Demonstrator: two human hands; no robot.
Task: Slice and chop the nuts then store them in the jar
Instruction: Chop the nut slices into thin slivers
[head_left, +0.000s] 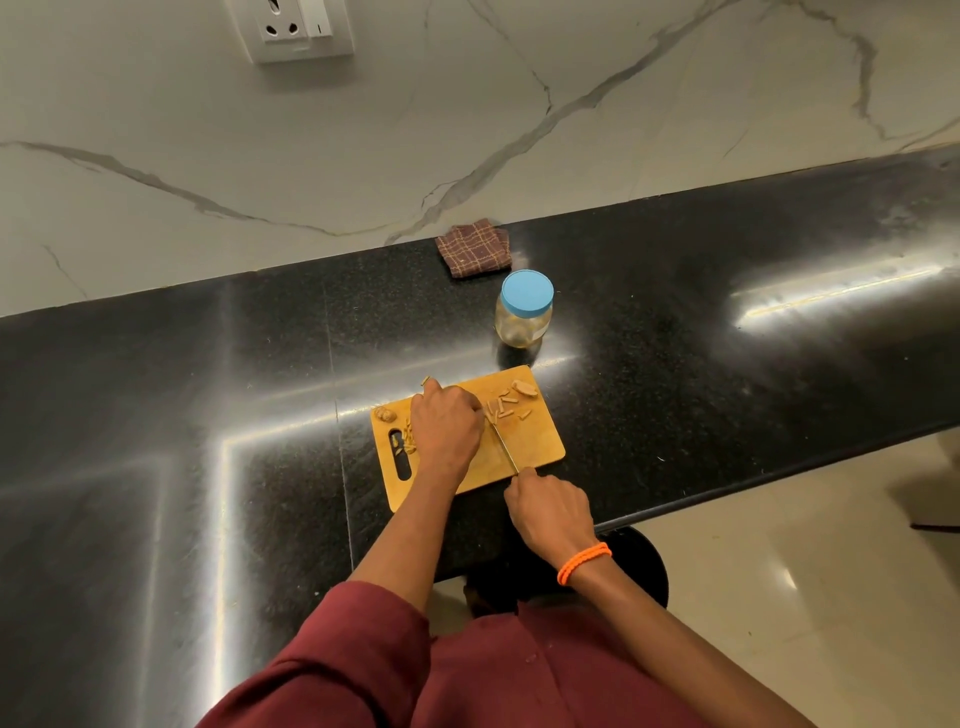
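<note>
The right hand (550, 506) is clenching the knife (505, 447) handle; the left hand's (447, 423) grip is pinning small, brittle, skittering nuts (501, 408) beside the blade

Rolled maroon sleeves (358, 654) and an orange braided wristband (583, 562) on the right wrist.

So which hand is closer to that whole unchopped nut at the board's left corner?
Left. The left hand rests just right of the whole nut; the right hand grips the knife at the wooden board's near edge.
</note>
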